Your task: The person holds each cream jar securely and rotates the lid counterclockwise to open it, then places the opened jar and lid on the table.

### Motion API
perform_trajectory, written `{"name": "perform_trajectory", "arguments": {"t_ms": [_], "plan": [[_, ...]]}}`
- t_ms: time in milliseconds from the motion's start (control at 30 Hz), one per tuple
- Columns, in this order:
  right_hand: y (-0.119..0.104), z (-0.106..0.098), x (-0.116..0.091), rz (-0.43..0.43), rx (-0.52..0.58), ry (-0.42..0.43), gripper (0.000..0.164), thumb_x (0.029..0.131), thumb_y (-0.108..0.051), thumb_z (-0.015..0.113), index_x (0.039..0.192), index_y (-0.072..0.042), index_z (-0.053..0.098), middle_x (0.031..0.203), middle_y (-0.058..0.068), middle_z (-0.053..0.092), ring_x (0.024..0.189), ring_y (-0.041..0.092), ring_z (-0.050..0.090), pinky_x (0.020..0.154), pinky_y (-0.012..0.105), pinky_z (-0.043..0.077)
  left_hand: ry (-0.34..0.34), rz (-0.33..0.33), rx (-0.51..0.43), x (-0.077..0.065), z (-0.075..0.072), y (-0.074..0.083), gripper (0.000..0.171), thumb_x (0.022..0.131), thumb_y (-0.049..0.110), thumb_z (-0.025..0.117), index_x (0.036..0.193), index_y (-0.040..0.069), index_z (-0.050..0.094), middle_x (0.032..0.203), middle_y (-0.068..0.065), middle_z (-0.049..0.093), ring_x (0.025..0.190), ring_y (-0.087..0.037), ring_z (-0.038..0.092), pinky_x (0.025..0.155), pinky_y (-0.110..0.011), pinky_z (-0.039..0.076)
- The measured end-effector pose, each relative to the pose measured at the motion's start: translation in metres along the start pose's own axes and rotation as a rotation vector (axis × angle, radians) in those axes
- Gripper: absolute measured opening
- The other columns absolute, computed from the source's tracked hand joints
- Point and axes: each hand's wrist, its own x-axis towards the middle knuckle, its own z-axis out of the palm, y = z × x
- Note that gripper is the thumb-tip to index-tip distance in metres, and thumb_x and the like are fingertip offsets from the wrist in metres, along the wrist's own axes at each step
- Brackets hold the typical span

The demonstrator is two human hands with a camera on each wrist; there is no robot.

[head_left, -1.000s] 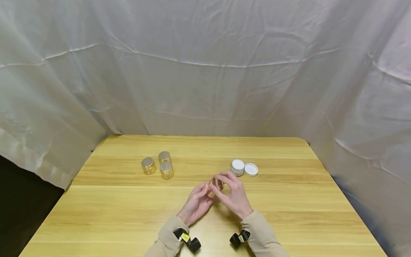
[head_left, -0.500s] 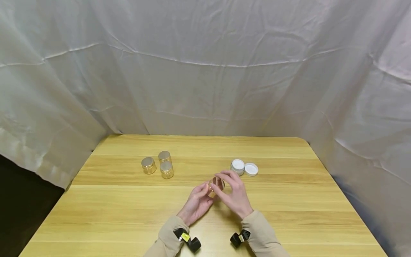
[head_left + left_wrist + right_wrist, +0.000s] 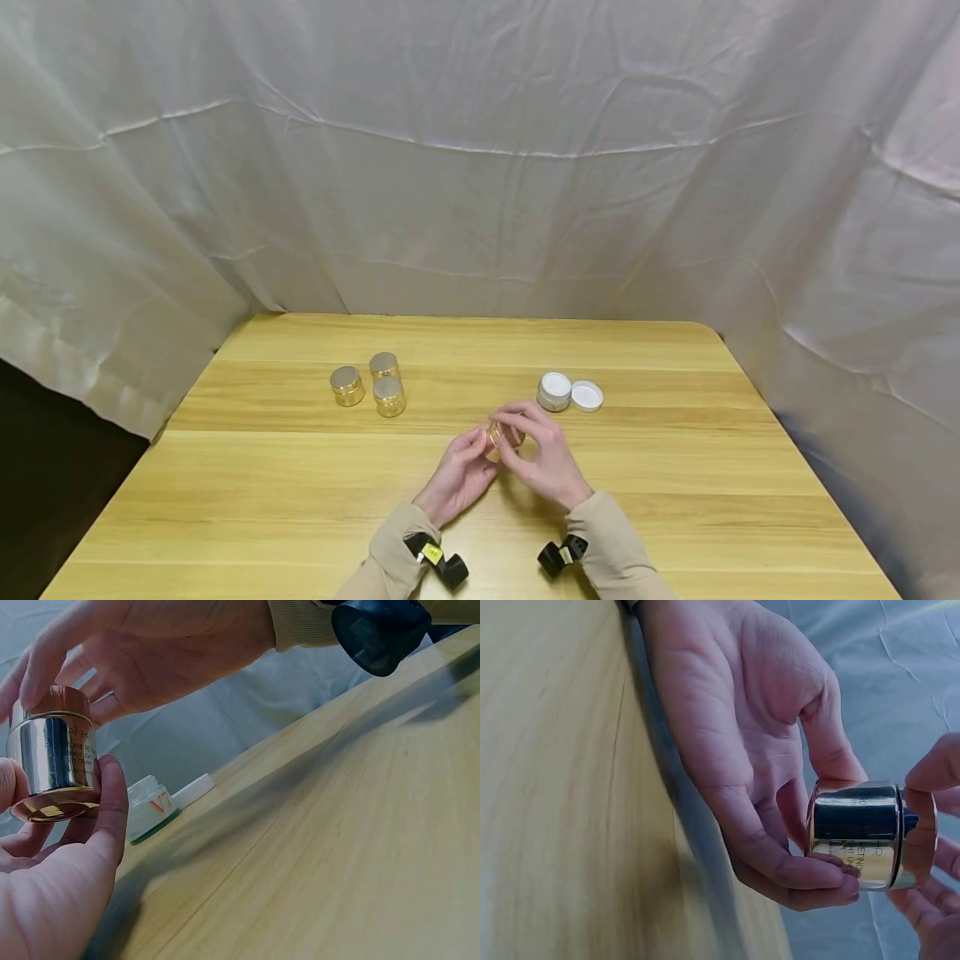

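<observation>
Between both hands, above the table, is a shiny gold cream jar (image 3: 52,761) with small dark lettering on its side. My left hand (image 3: 457,479) holds one end of it, fingers and thumb around the lower part in the left wrist view. My right hand (image 3: 553,458) pinches the other end between thumb and fingers, as the right wrist view shows. The jar is tilted in the head view, partly hidden behind the right fingers. A dark seam line runs round the jar (image 3: 855,832) close to the left hand's fingertips in the right wrist view.
Three gold-lidded jars (image 3: 389,400) stand grouped at the table's left. Behind my right hand is a glass jar (image 3: 554,393) with a white top, and a round white lid (image 3: 587,396) lies beside it. Grey curtain (image 3: 480,208) hangs beyond the wooden table (image 3: 675,467).
My right hand's fingers and thumb have shifted around the end of the jar, the index finger moving slightly left. My left hand stays in place, still gripping the jar.
</observation>
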Motion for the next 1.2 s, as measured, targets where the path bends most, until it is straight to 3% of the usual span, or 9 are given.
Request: {"name": "perform_trajectory", "arguments": {"t_ms": [167, 367, 567, 733, 1000, 1200], "plan": [[-0.0004, 0.0014, -0.0005, 0.039, -0.025, 0.022, 0.038, 0.080, -0.005, 0.078, 0.118, -0.005, 0.070, 0.118, 0.011, 0.068, 0.110, 0.026, 0.063, 0.098, 0.037, 0.055, 0.010, -0.001, 0.000, 0.0005, -0.0007, -0.0004, 0.028, 0.108, 0.020, 0.041, 0.127, 0.010, 0.060, 0.128, 0.002, 0.059, 0.115, -0.009, 0.060, 0.109, -0.026, 0.049], [-0.0003, 0.0027, -0.0009, 0.120, -0.126, 0.108, 0.036, 0.079, -0.018, 0.083, 0.111, -0.007, 0.073, 0.109, 0.008, 0.070, 0.102, 0.023, 0.066, 0.090, 0.039, 0.057, 0.007, 0.000, -0.022, 0.0010, -0.0013, -0.0008, 0.028, 0.107, 0.019, 0.045, 0.126, 0.014, 0.064, 0.135, 0.000, 0.059, 0.125, -0.012, 0.059, 0.117, -0.031, 0.044], [-0.0011, 0.0019, -0.0006, 0.156, -0.136, 0.090, 0.037, 0.079, -0.024, 0.084, 0.111, -0.009, 0.073, 0.105, 0.006, 0.070, 0.099, 0.020, 0.066, 0.085, 0.035, 0.056, -0.008, 0.009, -0.006, 0.0013, -0.0012, -0.0009, 0.027, 0.107, 0.020, 0.045, 0.124, 0.016, 0.065, 0.131, 0.003, 0.060, 0.123, -0.010, 0.059, 0.117, -0.031, 0.044], [-0.0012, 0.0010, 0.0002, 0.152, -0.114, 0.065, 0.034, 0.080, -0.020, 0.083, 0.110, -0.007, 0.074, 0.105, 0.006, 0.070, 0.099, 0.019, 0.065, 0.085, 0.033, 0.056, 0.006, 0.007, -0.006, 0.0010, -0.0007, -0.0005, 0.027, 0.107, 0.019, 0.044, 0.125, 0.013, 0.063, 0.130, 0.002, 0.059, 0.122, -0.010, 0.059, 0.115, -0.029, 0.046], [-0.0050, -0.0016, 0.0016, 0.109, -0.029, -0.010, 0.032, 0.081, -0.007, 0.077, 0.112, -0.006, 0.073, 0.113, 0.008, 0.070, 0.107, 0.024, 0.064, 0.096, 0.039, 0.055, 0.038, -0.011, 0.003, 0.0009, 0.0003, 0.0000, 0.027, 0.108, 0.017, 0.042, 0.128, 0.010, 0.060, 0.129, 0.001, 0.058, 0.118, -0.010, 0.059, 0.109, -0.025, 0.049], [-0.0034, -0.0002, 0.0008, 0.097, -0.099, 0.047, 0.035, 0.080, -0.017, 0.081, 0.113, -0.007, 0.073, 0.113, 0.008, 0.069, 0.107, 0.024, 0.063, 0.094, 0.040, 0.055, 0.027, -0.002, 0.010, 0.0005, 0.0008, 0.0001, 0.026, 0.107, 0.018, 0.044, 0.123, 0.012, 0.064, 0.126, 0.002, 0.059, 0.117, -0.009, 0.058, 0.112, -0.028, 0.047]]}}
